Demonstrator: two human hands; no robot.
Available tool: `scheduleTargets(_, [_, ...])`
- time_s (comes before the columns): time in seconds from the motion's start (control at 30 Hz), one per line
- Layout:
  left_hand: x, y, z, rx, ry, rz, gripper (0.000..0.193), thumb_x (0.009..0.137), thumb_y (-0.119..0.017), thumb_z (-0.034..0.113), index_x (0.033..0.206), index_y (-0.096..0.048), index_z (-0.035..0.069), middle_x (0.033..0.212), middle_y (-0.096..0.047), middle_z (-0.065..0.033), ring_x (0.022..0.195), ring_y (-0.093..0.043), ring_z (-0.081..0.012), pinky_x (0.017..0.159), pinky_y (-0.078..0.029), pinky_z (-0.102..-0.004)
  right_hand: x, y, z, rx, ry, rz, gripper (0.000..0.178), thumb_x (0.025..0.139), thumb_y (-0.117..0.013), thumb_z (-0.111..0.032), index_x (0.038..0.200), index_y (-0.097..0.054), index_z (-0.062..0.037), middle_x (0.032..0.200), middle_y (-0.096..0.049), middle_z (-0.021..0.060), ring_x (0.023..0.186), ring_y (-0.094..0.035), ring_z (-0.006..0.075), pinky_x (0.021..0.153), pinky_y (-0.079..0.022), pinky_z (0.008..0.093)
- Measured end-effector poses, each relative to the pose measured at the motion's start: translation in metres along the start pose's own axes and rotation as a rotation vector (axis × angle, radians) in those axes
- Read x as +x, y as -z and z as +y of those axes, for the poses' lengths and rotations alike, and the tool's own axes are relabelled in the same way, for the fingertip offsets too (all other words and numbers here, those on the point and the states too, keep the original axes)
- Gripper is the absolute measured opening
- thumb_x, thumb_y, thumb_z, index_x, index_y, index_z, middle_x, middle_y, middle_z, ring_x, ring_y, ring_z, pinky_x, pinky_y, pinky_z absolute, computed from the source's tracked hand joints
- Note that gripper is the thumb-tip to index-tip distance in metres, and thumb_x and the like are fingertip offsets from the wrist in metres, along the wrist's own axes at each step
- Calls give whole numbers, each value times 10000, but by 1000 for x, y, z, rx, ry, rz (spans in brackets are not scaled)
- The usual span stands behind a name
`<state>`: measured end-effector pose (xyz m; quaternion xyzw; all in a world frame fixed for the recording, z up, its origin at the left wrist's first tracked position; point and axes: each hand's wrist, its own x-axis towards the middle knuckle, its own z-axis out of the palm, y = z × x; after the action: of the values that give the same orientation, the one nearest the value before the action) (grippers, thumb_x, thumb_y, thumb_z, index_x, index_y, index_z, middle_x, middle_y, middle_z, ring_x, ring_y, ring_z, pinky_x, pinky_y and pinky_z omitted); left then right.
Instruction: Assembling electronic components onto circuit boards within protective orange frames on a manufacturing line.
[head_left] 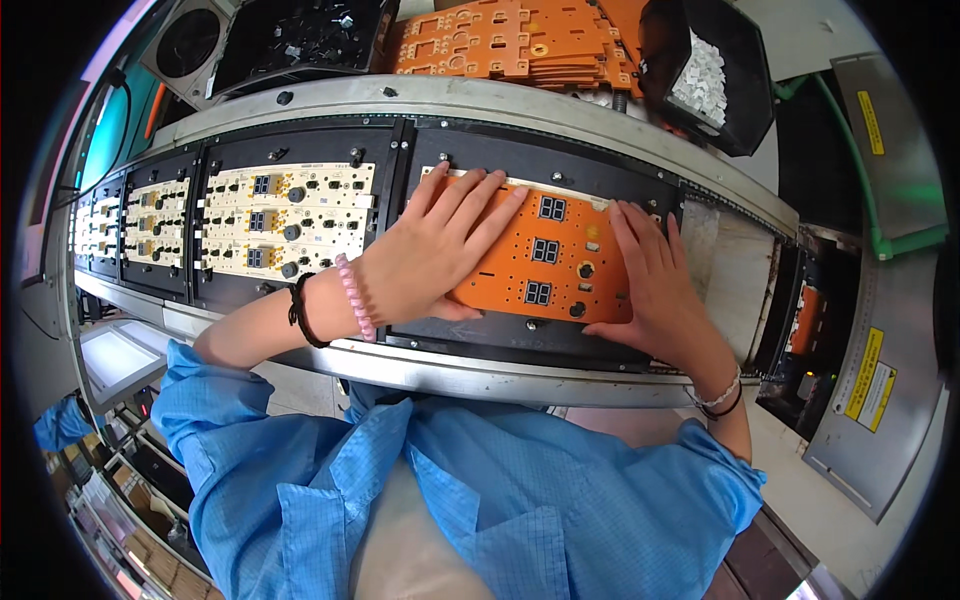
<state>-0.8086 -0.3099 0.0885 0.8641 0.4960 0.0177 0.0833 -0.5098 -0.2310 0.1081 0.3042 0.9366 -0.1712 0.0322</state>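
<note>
An orange plate (505, 265) with many small holes lies over a cream circuit board, whose pale edge shows along the far side. Three two-digit displays (545, 251) show through the plate's windows. It sits in a black fixture tray (470, 335). My left hand (430, 245) rests flat on the plate's left part, fingers stretched toward the far edge and thumb near the close edge. On the right end lies my right hand (668, 285), fingers extended and thumb at the near corner. Both hands are open and touch the plate; its corners are partly hidden under them.
Further black trays with cream circuit boards (285, 222) line the track to the left. Beyond the metal rail (430, 92) are a black bin of dark parts (300, 35), stacked orange plates (500, 45) and a black bin of white pieces (700, 80). A metal panel (870, 320) stands right.
</note>
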Motion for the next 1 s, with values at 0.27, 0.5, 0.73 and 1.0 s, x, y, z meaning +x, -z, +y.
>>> scheduleTargets(0.27, [-3, -4, -5, -136, -34, 75, 1371, 541, -895, 561, 1595, -227, -8, 1497, -392, -246, 1397, -398, -413, 1212, -266, -573, -3, 0, -2, -34, -1, 31, 1328, 586, -948, -380, 1612, -160, -80, 1596, -298, 183, 1469, -328, 380, 1251, -138, 603])
scheduleTargets(0.5, [-2, -5, -8, -153, -59, 112, 1349, 532, -912, 550, 1569, -271, -27, 1428, -439, -244, 1358, -436, -384, 1187, -298, -565, -4, 3, -4, -50, -10, 23, 1305, 597, -943, -374, 1610, -172, -86, 1606, -291, 186, 1463, -342, 384, 1255, -136, 600])
scheduleTargets(0.73, [-2, 9, -10, -225, -78, 192, 1294, 575, -901, 513, 1571, -273, -23, 1433, -426, -250, 1361, -417, -405, 1187, -291, -568, -5, 27, -9, -43, 1, 28, 1295, 589, -944, -353, 1610, -189, -99, 1612, -284, 197, 1470, -325, 406, 1253, -149, 605])
scheduleTargets(1.0, [-32, 50, -16, -258, 14, 390, 1184, 630, -853, 513, 1551, -340, -25, 1460, -413, -236, 1335, -415, -423, 1142, -309, -561, -15, 59, -33, -116, 96, 414, 835, 749, -843, -403, 1492, -504, -228, 1593, -367, 163, 1460, -382, 359, 1204, -204, 672])
